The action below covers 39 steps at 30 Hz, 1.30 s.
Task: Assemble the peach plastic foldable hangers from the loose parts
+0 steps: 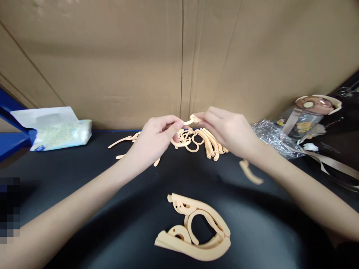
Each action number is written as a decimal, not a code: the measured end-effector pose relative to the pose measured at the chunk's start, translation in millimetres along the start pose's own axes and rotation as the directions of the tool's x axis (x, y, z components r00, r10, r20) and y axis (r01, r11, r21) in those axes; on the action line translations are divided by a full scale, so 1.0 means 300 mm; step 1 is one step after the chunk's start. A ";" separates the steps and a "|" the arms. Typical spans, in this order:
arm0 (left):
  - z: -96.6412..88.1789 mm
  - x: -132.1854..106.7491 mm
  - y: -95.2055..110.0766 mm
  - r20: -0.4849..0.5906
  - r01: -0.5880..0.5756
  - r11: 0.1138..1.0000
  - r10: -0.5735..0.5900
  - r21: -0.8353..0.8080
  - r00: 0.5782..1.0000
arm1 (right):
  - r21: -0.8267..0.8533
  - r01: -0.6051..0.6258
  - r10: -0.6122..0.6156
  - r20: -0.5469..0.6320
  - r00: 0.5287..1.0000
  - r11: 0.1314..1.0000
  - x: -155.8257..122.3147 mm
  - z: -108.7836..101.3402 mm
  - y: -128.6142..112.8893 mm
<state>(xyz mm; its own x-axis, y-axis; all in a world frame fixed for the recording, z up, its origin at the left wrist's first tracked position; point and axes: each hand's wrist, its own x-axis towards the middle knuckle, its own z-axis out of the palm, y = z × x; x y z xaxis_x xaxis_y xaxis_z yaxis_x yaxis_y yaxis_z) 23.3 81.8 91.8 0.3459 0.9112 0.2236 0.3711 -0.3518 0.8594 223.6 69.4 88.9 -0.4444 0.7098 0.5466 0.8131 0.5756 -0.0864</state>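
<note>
Seemingly for steadiness, a curved cream plastic piece (192, 120) is pinched by left hand (159, 132) and right hand (226, 126) near the black desk's (123, 216) far edge.

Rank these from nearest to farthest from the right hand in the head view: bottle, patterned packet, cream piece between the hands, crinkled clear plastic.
From the right hand:
1. Cream piece: at its fingertips.
2. Crinkled clear plastic: to its right.
3. Bottle: farther right, beside the plastic.
4. Patterned packet: at the far left.
</note>
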 end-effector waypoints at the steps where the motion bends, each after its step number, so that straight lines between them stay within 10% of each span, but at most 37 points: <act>1: 0.006 -0.001 -0.001 0.033 0.031 0.999 -0.030 -0.036 0.999 | -0.159 0.046 -0.045 0.007 0.999 0.986 -0.006 0.010 -0.009; 4: 0.036 -0.015 -0.005 0.118 0.113 0.983 -0.096 -0.145 0.988 | -0.271 0.053 -0.036 0.067 0.997 0.961 -0.012 0.040 -0.003; 8: 0.083 -0.031 -0.033 0.150 0.219 0.962 -0.194 -0.166 0.969 | 0.153 -0.267 0.260 0.069 0.963 0.951 0.017 0.035 0.089; 12: 0.105 0.028 -0.097 0.071 0.218 0.968 -0.210 -0.122 0.975 | 0.661 -0.452 0.512 0.117 0.851 0.599 0.046 0.006 0.162; 19: 0.103 0.181 -0.192 -0.148 0.237 0.970 -0.229 0.044 0.962 | 0.827 -0.418 0.652 0.083 0.754 0.377 0.047 0.028 0.148; 23: 0.074 0.162 -0.180 -0.013 0.266 0.961 -0.267 -0.071 0.964 | 0.844 -0.386 0.692 0.025 0.722 0.373 0.043 0.030 0.180; 26: 0.048 0.130 -0.156 0.197 0.314 0.931 -0.278 -0.185 0.940 | 0.753 -0.431 0.683 -0.033 0.729 0.497 0.034 0.030 0.214; 30: 0.045 0.109 -0.126 0.164 0.314 0.914 -0.279 -0.255 0.946 | 0.085 -0.417 0.410 0.085 0.908 0.905 0.012 0.042 0.201; 33: 0.062 0.102 -0.109 0.124 0.304 0.918 -0.280 -0.255 0.952 | -0.294 -0.214 0.279 0.201 0.939 0.932 -0.002 0.063 0.136; 39: 0.094 0.077 -0.096 0.141 0.250 0.948 -0.225 -0.196 0.964 | -0.405 -0.001 0.110 0.246 0.963 0.914 -0.017 0.096 0.044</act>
<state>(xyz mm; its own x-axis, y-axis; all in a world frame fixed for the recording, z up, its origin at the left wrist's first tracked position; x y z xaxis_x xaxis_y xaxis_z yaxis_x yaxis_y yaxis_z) 44.9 107.0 59.3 0.3711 0.9276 -0.0427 0.2696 -0.0637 0.9609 225.7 85.0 60.9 -0.4310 0.8469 0.3115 0.8962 0.3614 0.2575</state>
